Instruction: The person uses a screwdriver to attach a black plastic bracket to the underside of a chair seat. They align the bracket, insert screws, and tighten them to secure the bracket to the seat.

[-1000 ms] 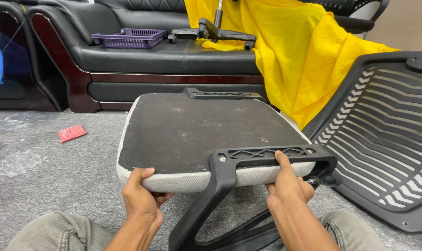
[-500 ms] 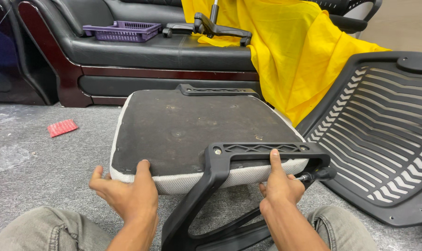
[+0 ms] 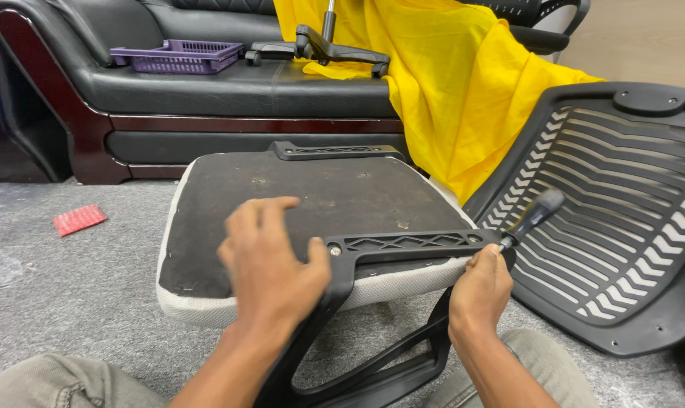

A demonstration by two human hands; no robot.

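Observation:
An upturned office chair seat (image 3: 297, 196) lies on the grey carpet, its dark underside up and pale mesh edge toward me. A black plastic armrest bracket (image 3: 403, 243) lies along its near edge, and a second one (image 3: 335, 151) sits at the far edge. My left hand (image 3: 271, 264) hovers over the seat by the near bracket's left end, fingers apart and empty. My right hand (image 3: 480, 291) grips a black-handled screwdriver (image 3: 530, 219) at the bracket's right end, its handle pointing up and to the right.
A black slatted chair backrest (image 3: 622, 211) lies at the right. Behind stand a black sofa (image 3: 229, 87) with a purple basket (image 3: 178, 55), a chair base (image 3: 320, 45) and a yellow cloth (image 3: 448, 83). A red packet (image 3: 80, 219) lies on the carpet (image 3: 70, 302) at left.
My left hand left the seat's front edge and rose over the seat by the bracket. My right hand let go of the bracket and now holds a screwdriver.

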